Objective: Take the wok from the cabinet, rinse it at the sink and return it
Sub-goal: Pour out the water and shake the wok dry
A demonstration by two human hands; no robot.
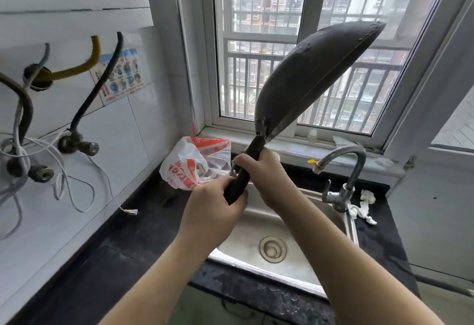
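A dark grey wok (310, 75) with a black handle is held up in front of the window, tipped on edge so its rounded underside faces me. My left hand (213, 211) grips the lower end of the handle. My right hand (261, 173) grips the handle higher up, just below the bowl. Both hands hover over the steel sink (246, 232), whose round drain (272, 249) shows below them. The curved tap (343, 170) stands at the sink's back right, with no water visibly running.
A white and red plastic bag (195, 163) lies on the dark counter (102, 268) behind my left hand. Crumpled paper (364, 206) sits by the tap. Hoses, valves and loose wires (64, 170) hang on the tiled wall at left. The window sill (320, 145) runs close behind the wok.
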